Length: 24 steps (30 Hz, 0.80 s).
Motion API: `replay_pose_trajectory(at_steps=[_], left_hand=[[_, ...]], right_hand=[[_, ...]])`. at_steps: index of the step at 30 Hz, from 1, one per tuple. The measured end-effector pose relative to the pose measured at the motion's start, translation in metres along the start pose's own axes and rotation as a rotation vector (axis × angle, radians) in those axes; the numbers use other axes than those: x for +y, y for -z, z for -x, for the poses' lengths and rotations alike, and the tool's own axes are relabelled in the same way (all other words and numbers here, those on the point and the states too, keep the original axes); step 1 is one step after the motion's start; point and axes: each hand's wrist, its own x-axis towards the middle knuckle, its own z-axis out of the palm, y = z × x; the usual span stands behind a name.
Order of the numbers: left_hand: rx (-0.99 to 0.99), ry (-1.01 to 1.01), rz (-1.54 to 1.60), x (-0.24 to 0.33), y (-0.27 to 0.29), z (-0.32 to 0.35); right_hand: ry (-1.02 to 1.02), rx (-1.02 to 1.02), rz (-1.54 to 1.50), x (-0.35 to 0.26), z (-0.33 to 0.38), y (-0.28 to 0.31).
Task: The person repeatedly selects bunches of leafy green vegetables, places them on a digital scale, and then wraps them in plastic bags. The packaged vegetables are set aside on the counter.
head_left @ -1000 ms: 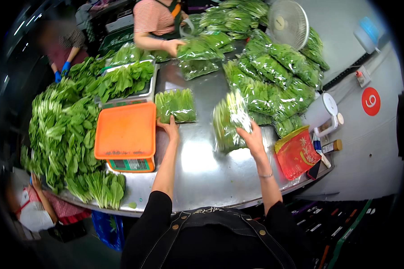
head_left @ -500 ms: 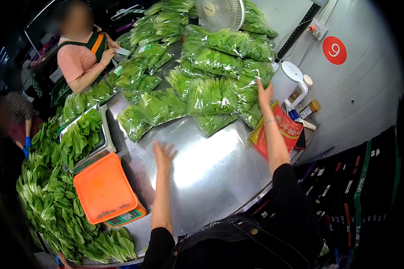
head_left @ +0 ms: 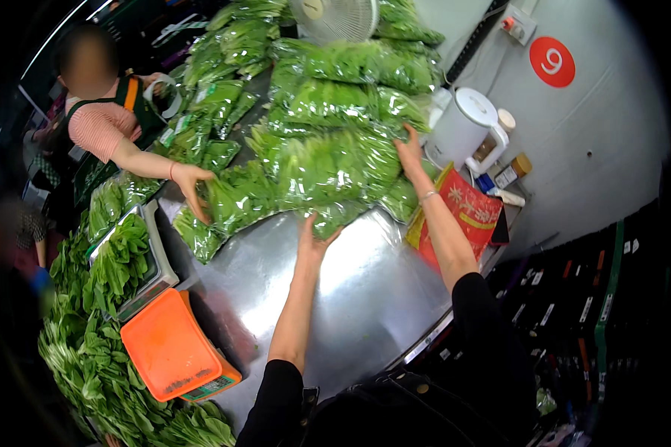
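Observation:
My left hand (head_left: 314, 240) is at the near edge of a clear bag of leafy greens (head_left: 337, 214), thumb spread from the fingers, its fingertips against the plastic. My right hand (head_left: 411, 155) lies along the right side of the stacked bags, fingers stretched out and touching a bag of greens (head_left: 380, 158). Neither hand is wrapped round a bag. A larger bag of greens (head_left: 313, 170) rests between and beyond my hands. To the left, a co-worker's hand (head_left: 191, 186) reaches onto another bag of greens (head_left: 235, 200).
An orange scale (head_left: 173, 339) stands at the left, beside a metal scale (head_left: 153, 257) bearing loose greens (head_left: 119, 257). Along the right wall are a white kettle (head_left: 462, 127), a brown-lidded jar (head_left: 516, 170) and a red packet (head_left: 470, 212). A fan (head_left: 339, 16) stands at the back.
My left hand has moved right and forward to the near bag. My right hand has shifted slightly down the stack's side. The co-worker's arm has stretched out to the bags at left.

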Motion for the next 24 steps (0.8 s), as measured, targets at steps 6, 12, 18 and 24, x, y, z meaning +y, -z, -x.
replay_pose_trajectory(at_steps=[6,12,18,24], left_hand=[[0.091,-0.067,0.084,0.06,0.018,0.02],[0.038,-0.328,0.006,0.194,0.069,0.011],[0.27,-0.463,-0.112,0.175,0.075,0.071],[-0.04,0.111,-0.249,0.016,0.067,0.105]], right_hand=[[-0.097,-0.008,-0.13,-0.041,0.052,-0.086],[-0.412,-0.2,-0.067,-0.085,0.093,-0.214],[0.042,-0.475,0.113,-0.101,0.121,-0.126],[0.112,0.387,0.534,-0.019,0.041,0.048]])
